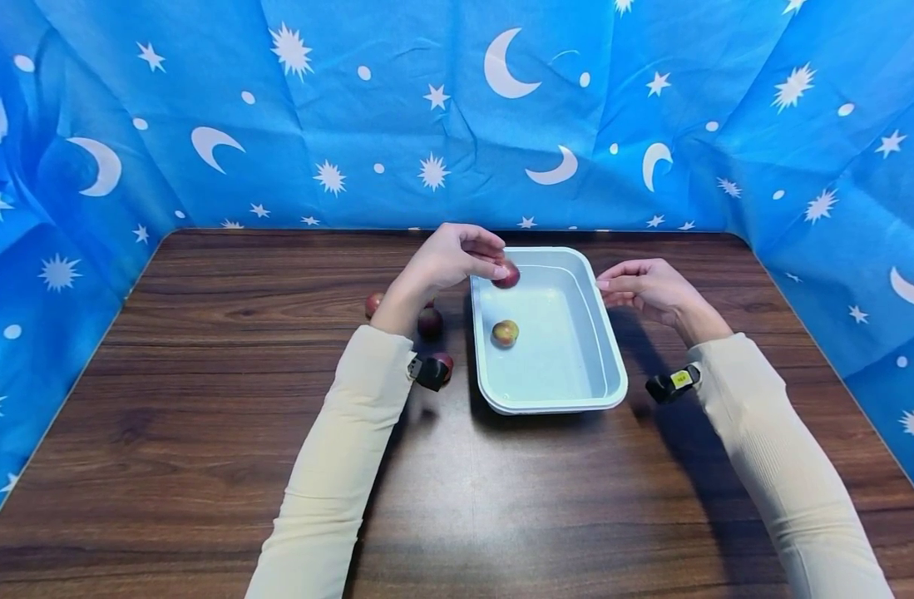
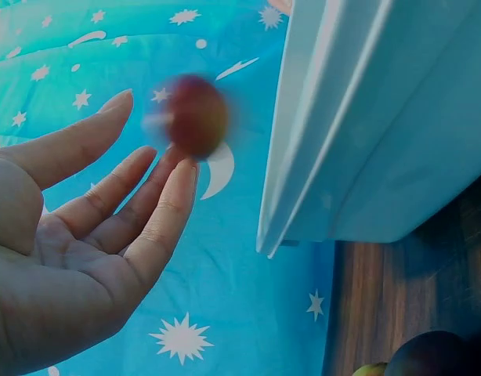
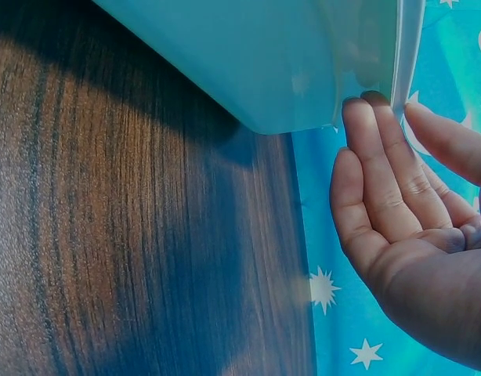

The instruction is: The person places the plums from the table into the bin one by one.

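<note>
A white plastic basin stands on the table. Over its far left part is a red plum, blurred in the left wrist view. My left hand has its fingertips right at this plum, with the thumb apart from it and the fingers loosely extended. Inside the basin lies a yellow-green and red plum. At the basin's right side my right hand pinches the rim, thumb on one side and fingertips against the outer wall below it.
Several dark red plums lie on the wooden table left of the basin, partly hidden by the left forearm. A blue cloth with white moons and stars hangs behind the table and at its sides.
</note>
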The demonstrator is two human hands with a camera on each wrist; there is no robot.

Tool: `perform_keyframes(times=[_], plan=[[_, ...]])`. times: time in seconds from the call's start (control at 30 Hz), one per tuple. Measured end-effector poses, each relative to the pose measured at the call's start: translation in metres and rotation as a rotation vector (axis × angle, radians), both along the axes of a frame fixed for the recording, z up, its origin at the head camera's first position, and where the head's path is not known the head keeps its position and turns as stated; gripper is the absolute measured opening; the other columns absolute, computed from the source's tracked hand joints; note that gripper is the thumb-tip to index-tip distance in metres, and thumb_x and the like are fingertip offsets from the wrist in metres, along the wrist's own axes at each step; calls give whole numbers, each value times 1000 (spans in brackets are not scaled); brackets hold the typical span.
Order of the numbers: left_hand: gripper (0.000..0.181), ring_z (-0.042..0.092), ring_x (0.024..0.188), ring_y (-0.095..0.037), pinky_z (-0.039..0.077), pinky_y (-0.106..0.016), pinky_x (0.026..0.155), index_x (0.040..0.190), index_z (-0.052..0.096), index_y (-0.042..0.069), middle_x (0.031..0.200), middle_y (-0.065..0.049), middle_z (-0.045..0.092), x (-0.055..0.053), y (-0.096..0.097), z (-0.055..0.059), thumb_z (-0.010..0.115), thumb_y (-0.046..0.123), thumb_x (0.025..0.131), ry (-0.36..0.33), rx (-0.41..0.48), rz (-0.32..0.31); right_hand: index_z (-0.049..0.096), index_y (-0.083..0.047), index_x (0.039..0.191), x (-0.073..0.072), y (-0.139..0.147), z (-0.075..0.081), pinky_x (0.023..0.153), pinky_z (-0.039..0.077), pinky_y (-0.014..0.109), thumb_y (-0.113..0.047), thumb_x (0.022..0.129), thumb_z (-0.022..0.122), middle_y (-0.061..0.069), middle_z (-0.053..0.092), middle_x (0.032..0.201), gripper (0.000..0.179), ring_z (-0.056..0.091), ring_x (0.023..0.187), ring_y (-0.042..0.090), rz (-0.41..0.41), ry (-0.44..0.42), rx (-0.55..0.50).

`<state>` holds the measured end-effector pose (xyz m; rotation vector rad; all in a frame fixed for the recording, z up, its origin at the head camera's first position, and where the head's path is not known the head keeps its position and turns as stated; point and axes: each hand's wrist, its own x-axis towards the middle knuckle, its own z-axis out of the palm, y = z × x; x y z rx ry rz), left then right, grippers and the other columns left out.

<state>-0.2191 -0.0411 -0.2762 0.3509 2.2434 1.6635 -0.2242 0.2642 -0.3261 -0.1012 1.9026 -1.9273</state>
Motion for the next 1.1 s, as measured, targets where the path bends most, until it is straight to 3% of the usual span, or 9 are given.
perform_keyframes(times=[0.53,1.1], plan=[[34,56,99,-21,46,-31,85,113,60,-1,112,-17,59,-1,-11,5,69,5,80,24,-37,12,69,-2,86,1,-2,1,71,53,33,0,87,59,7,67,77,11,65,68,18,-60,5,118],[31,56,99,-21,45,-34,88,110,61,0,107,-11,61,-3,-25,2,70,8,81,62,-70,54,69,-3,85,1,-2,1,70,54,32,0,87,59,7,68,76,11,65,68,18,-50,-1,92]])
